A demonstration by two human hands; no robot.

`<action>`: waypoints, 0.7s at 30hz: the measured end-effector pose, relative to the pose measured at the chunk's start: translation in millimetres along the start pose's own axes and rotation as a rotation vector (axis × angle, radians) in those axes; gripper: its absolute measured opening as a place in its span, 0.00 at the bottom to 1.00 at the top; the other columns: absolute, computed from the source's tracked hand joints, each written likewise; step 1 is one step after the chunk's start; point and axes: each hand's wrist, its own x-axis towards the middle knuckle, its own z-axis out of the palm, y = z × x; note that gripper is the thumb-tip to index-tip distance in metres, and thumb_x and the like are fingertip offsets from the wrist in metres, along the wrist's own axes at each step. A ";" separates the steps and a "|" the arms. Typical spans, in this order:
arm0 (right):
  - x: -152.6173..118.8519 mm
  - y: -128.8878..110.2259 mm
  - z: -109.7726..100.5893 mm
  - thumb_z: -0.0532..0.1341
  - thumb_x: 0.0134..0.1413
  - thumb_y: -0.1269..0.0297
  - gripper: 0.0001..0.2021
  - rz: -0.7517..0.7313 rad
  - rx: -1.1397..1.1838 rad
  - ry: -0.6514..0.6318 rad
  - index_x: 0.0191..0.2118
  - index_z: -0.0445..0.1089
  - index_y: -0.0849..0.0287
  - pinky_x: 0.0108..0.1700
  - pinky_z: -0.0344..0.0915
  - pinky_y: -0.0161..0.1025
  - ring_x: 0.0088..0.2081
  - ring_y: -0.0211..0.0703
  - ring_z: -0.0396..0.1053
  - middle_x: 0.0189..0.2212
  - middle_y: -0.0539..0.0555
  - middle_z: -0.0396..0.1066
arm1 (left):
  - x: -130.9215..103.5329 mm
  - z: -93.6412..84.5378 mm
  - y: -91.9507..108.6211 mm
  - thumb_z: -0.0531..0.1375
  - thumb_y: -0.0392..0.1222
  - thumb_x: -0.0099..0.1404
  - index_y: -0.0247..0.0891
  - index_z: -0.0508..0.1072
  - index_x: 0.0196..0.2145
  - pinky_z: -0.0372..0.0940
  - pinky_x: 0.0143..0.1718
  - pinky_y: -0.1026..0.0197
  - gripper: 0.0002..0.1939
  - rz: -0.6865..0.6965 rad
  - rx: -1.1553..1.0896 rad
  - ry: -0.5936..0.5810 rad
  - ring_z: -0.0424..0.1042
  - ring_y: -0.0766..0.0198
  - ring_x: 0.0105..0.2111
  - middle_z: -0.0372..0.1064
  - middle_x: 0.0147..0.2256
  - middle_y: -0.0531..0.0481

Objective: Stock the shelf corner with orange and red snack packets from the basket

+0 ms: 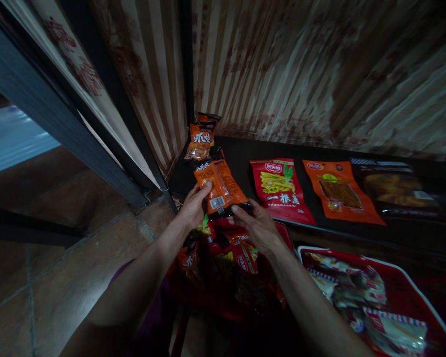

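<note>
Both my hands hold an orange snack bag, its barcode side up, over the near edge of the dark shelf. My left hand grips its left side with the thumb on top. The lower right corner is pinched by my right hand. Under or against its far left lies another orange bag, partly covered. Behind them, more orange bags stand at the shelf's back left corner. Directly below my hands is a red basket of mixed red and orange snack bags.
On the shelf to the right lie a red bag, an orange bag and a dark bag. A second red basket with pale packets is at lower right. Metal posts rise at left; patterned cloth hangs behind.
</note>
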 end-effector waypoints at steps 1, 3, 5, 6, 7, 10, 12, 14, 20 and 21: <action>-0.1 0.1 0.0 0.74 0.32 0.57 0.19 -0.016 -0.010 0.004 0.33 0.71 0.56 0.29 0.72 0.35 0.24 0.36 0.71 0.27 0.46 0.76 | 0.4 -0.7 0.1 0.67 0.42 0.54 0.36 0.73 0.40 0.64 0.51 0.53 0.16 -0.004 -0.003 -0.006 0.73 0.58 0.42 0.75 0.40 0.47; 0.0 1.2 0.0 0.74 0.33 0.57 0.19 -0.048 -0.035 0.008 0.33 0.71 0.57 0.29 0.71 0.35 0.23 0.35 0.70 0.27 0.46 0.75 | 1.6 -2.5 -0.4 0.67 0.41 0.54 0.37 0.72 0.41 0.64 0.50 0.53 0.16 -0.003 -0.006 -0.015 0.73 0.59 0.41 0.75 0.39 0.48; 1.3 3.6 -0.6 0.73 0.33 0.56 0.19 -0.081 -0.056 0.014 0.33 0.70 0.56 0.29 0.71 0.36 0.24 0.36 0.70 0.27 0.46 0.75 | 2.6 -4.4 -1.3 0.67 0.41 0.54 0.37 0.72 0.41 0.64 0.50 0.53 0.16 0.012 -0.009 -0.015 0.73 0.61 0.39 0.75 0.38 0.49; 2.3 5.2 -1.3 0.73 0.34 0.55 0.19 -0.094 -0.077 0.016 0.33 0.70 0.56 0.30 0.71 0.38 0.24 0.38 0.70 0.27 0.47 0.74 | 2.9 -5.1 -1.6 0.66 0.40 0.54 0.37 0.72 0.41 0.64 0.50 0.53 0.16 0.018 -0.011 -0.016 0.73 0.61 0.38 0.74 0.37 0.49; 3.5 7.0 -2.4 0.72 0.35 0.54 0.19 -0.113 -0.111 0.028 0.34 0.70 0.56 0.30 0.72 0.39 0.25 0.40 0.71 0.27 0.47 0.74 | 3.0 -5.6 -1.8 0.66 0.40 0.55 0.37 0.72 0.41 0.64 0.50 0.53 0.15 0.021 -0.015 -0.020 0.73 0.62 0.38 0.74 0.37 0.49; 6.0 11.1 -7.0 0.68 0.41 0.51 0.25 -0.270 -0.370 0.141 0.45 0.69 0.56 0.36 0.72 0.47 0.33 0.47 0.73 0.35 0.53 0.75 | 2.6 -5.9 -1.7 0.65 0.39 0.56 0.38 0.72 0.42 0.64 0.51 0.53 0.15 0.012 -0.037 -0.049 0.73 0.62 0.39 0.74 0.39 0.49; 5.7 11.6 -10.0 0.65 0.47 0.51 0.30 -0.457 -0.611 0.214 0.56 0.63 0.57 0.43 0.70 0.52 0.43 0.53 0.72 0.46 0.59 0.72 | 2.7 -5.5 -1.6 0.64 0.38 0.57 0.38 0.71 0.43 0.63 0.52 0.52 0.15 0.012 -0.051 -0.060 0.73 0.62 0.40 0.74 0.40 0.50; 3.9 10.5 -11.7 0.62 0.52 0.53 0.31 -0.657 -0.810 0.232 0.61 0.58 0.56 0.50 0.67 0.55 0.53 0.55 0.66 0.55 0.62 0.66 | 3.2 -5.0 -2.2 0.63 0.37 0.58 0.39 0.71 0.44 0.63 0.52 0.52 0.15 0.019 -0.064 -0.057 0.72 0.62 0.41 0.74 0.40 0.50; -1.5 9.2 -8.1 0.57 0.59 0.61 0.27 -1.038 -1.117 0.169 0.63 0.54 0.49 0.62 0.54 0.57 0.64 0.53 0.50 0.63 0.56 0.56 | 2.2 -1.9 -6.9 0.64 0.37 0.58 0.41 0.70 0.48 0.61 0.55 0.53 0.20 0.040 -0.057 -0.044 0.70 0.60 0.48 0.73 0.45 0.50; -1.8 9.9 -6.8 0.57 0.59 0.62 0.28 -1.062 -1.134 0.143 0.64 0.53 0.48 0.62 0.54 0.57 0.65 0.53 0.48 0.63 0.55 0.56 | 1.0 -1.1 -7.5 0.64 0.37 0.58 0.41 0.69 0.49 0.60 0.55 0.53 0.20 0.042 -0.051 -0.059 0.70 0.60 0.49 0.73 0.46 0.50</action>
